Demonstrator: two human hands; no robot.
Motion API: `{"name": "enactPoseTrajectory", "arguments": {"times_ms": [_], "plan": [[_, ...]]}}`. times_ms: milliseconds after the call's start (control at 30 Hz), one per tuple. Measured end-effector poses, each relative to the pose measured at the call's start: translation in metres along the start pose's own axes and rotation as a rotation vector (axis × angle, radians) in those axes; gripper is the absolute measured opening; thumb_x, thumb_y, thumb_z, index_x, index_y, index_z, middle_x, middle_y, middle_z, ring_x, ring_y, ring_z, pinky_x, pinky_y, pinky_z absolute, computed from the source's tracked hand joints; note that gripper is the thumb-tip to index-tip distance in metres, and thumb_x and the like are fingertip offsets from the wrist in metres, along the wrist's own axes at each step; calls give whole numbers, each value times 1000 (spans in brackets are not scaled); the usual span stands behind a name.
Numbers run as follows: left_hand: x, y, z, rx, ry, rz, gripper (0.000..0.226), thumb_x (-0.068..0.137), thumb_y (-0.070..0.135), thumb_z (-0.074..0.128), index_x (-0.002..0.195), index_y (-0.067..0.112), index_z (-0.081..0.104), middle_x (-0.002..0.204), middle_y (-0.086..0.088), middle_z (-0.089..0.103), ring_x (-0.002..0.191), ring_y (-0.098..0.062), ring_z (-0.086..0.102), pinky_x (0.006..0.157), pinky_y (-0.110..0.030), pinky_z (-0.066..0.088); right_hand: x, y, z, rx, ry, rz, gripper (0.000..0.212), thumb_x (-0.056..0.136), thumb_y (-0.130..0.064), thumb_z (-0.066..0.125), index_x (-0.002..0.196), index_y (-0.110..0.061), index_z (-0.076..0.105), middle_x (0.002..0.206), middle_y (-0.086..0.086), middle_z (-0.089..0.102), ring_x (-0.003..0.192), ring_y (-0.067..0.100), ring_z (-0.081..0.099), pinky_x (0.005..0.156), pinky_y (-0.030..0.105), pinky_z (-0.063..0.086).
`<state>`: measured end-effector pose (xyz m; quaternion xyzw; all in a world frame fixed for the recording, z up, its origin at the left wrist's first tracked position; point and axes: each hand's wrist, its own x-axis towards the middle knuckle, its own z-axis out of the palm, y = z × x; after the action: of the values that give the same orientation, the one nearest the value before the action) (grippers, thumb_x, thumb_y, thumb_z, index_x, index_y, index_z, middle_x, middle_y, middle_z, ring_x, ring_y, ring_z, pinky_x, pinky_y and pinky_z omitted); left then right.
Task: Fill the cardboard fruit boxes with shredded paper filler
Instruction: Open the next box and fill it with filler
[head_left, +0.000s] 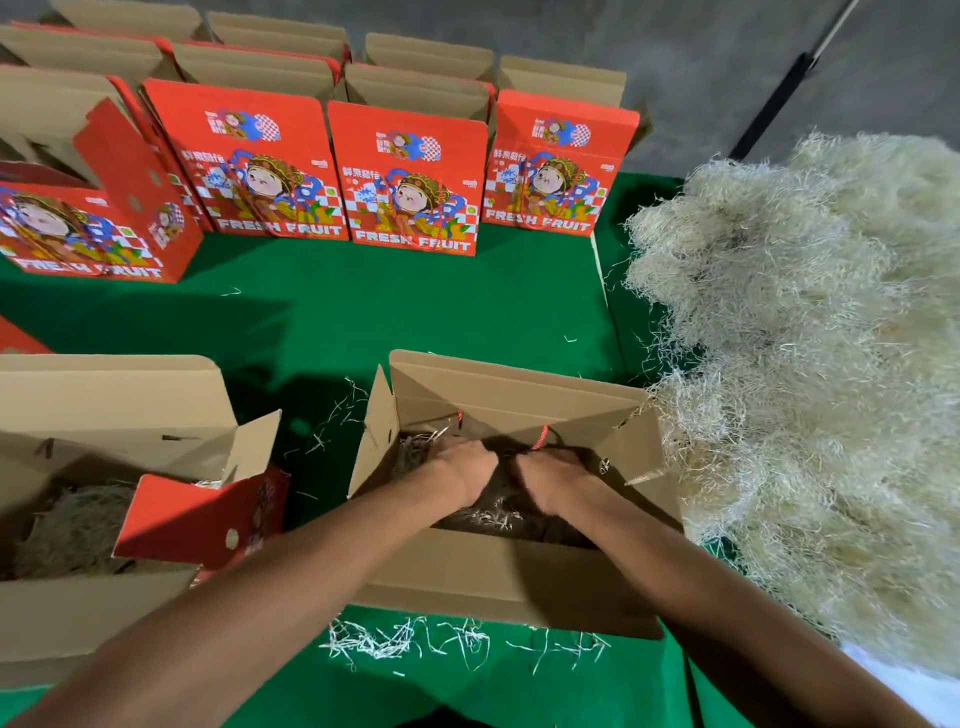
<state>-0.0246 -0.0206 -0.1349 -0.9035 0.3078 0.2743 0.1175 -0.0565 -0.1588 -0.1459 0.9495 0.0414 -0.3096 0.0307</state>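
Head view: your green surface (415, 312) carries a big heap of shredded paper (805, 364) at right, then the open box (498, 577) before you; your left hand (460, 467) and right hand (550, 478) press filler inside, fingers' state hidden

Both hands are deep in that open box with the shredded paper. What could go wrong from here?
The left hand and right hand work low inside the open box, right beside its red cord handle; filler could bury or snag the cord. Loose shreds already lie on the green cloth, so more may spill. The big filler pile leans against the box and could topple in.
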Motion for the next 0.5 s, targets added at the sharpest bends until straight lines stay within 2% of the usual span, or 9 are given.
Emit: {"name": "enactPoseTrajectory", "arguments": {"times_ms": [33,100,133,200,267,333,400,433,500], "plan": [[2,-3,4,11,-61,-18,43,89,9,67,132,11,59,138,-13,57,128,-33,54,105,-48,46,4,2,7,35,-9,-18,52,93,-18,66,143,-21,50,142,12,55,127,33,55,105,43,47],[4,-10,15,60,-244,-98,65,92,8,63,152,14,37,163,-15,22,144,-44,29,115,-57,31,7,7,22,91,-151,17,79,94,-35,68,158,-29,22,161,12,29,142,37,37,114,49,36],[4,-13,18,85,-313,-125,73,94,10,62,157,19,26,168,-11,3,148,-47,17,117,-60,22,9,10,27,96,-215,64,90,91,-43,70,160,-31,14,164,11,21,146,38,31,117,50,32],[5,-17,19,100,-349,-123,77,96,13,59,160,25,18,168,-6,-10,149,-48,7,118,-62,14,13,15,30,106,-239,109,99,87,-51,72,161,-31,8,165,10,18,147,38,28,118,51,31],[1,-17,14,83,-332,-102,74,95,11,59,158,24,23,168,-6,-3,149,-46,11,118,-61,18,9,13,26,139,-237,86,99,86,-51,73,160,-28,13,164,11,22,146,38,32,117,50,32],[-5,-18,4,24,-293,-59,64,92,6,58,152,17,36,161,-11,27,139,-38,38,110,-51,38,-2,11,14,171,-218,47,82,90,-42,73,156,-21,29,158,12,35,141,34,39,116,45,35],[-14,-19,-13,-63,-242,-18,51,92,6,58,141,12,48,133,-11,56,108,-29,60,84,-37,50,-17,10,-3,130,-119,31,50,96,-19,64,144,-12,48,145,12,52,131,30,52,109,40,42],[-20,-18,-25,-98,-212,-7,45,91,8,58,136,12,52,121,-11,62,99,-27,62,75,-34,49,-27,10,-15,85,-77,17,38,97,-10,59,135,-9,54,136,13,59,123,30,57,103,39,47],[-32,-12,-50,-165,-126,21,28,92,13,59,119,12,60,106,-10,65,93,-29,64,69,-34,49,-49,14,-42,67,21,-15,27,94,-7,56,121,-7,59,121,14,64,110,31,63,93,40,51]]}}
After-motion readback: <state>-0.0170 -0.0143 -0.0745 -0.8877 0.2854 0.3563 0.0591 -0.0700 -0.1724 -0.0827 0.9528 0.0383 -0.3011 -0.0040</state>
